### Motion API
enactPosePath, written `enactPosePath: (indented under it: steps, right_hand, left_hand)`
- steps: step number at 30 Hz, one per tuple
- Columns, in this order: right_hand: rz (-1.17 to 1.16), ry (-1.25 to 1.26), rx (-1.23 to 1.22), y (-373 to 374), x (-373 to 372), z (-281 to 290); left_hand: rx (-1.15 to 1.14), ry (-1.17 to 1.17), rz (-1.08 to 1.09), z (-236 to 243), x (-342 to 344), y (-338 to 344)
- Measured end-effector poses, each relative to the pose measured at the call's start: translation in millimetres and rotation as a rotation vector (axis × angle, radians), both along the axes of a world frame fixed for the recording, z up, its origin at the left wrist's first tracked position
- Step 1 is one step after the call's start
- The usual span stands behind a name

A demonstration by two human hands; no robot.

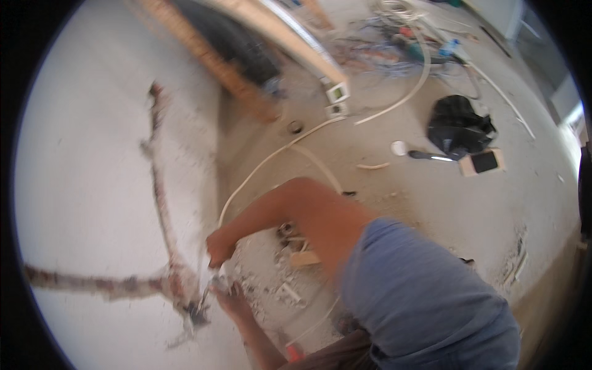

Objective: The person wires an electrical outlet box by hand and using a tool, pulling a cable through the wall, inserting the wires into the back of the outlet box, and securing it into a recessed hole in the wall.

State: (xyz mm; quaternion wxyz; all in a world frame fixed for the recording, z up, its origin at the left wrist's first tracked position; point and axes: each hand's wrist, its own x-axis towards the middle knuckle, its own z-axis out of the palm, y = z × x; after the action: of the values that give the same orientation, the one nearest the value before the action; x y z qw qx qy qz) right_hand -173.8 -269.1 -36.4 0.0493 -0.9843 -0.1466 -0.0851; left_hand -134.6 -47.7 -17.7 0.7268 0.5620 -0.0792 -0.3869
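Note:
My right hand (219,248) is closed at the wall's foot, my blue-sleeved arm bent across the view. From that hand a thin cream conduit (250,177) curves away over the floor, and the fingers appear wrapped around its end. Just below, my left hand (229,300) has its fingers bent around a small pale piece (219,283), too blurred to name. Both hands are close together, beside a broken-out hole (196,314) in the white wall where thin wires stick out. Chased grooves (161,185) run up and sideways from the hole.
Rubble (271,271) and a wood block (303,258) lie under my right arm. Farther off are a black bag (459,126), a dark-handled tool (425,155), a white disc (399,148) and coiled conduit (401,11). Planks (209,55) lean at the wall.

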Motion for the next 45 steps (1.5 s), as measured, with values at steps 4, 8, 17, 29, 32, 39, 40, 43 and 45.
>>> enactPosePath:
  steps: [4,8,17,29,32,39,40,43,45]
  right_hand:
    - [-0.148,0.016,-0.023,-11,-12,2]
    - [-0.118,-0.024,0.047,1,-13,12]
    - [-0.102,0.005,0.115,5,-32,41]
    - [-0.55,-0.104,0.016,-55,-29,32]
    - [-0.595,0.03,0.242,-69,-48,40]
    - [-0.573,0.007,0.621,-9,-98,34]
    - [-0.588,0.034,0.665,-5,-99,35]
    - [-0.604,-0.031,0.801,6,-100,35]
    - [-0.622,-0.104,0.858,11,-99,29]
  left_hand:
    - [-0.033,-0.283,-0.056,-3,-19,13]
    - [0.073,-0.38,-0.003,-9,-10,3]
    - [-0.287,-0.092,0.02,-5,-9,-9]
    - [-0.277,0.218,0.08,-16,9,-17]
    - [-0.346,0.184,-0.016,-12,9,-13]
    - [-0.373,0.095,-0.074,-23,12,-24]
    - [-0.373,0.064,-0.054,-26,12,-27]
    - [-0.397,0.062,-0.009,-32,14,-32]
    - [-0.415,0.075,0.022,-32,14,-35]
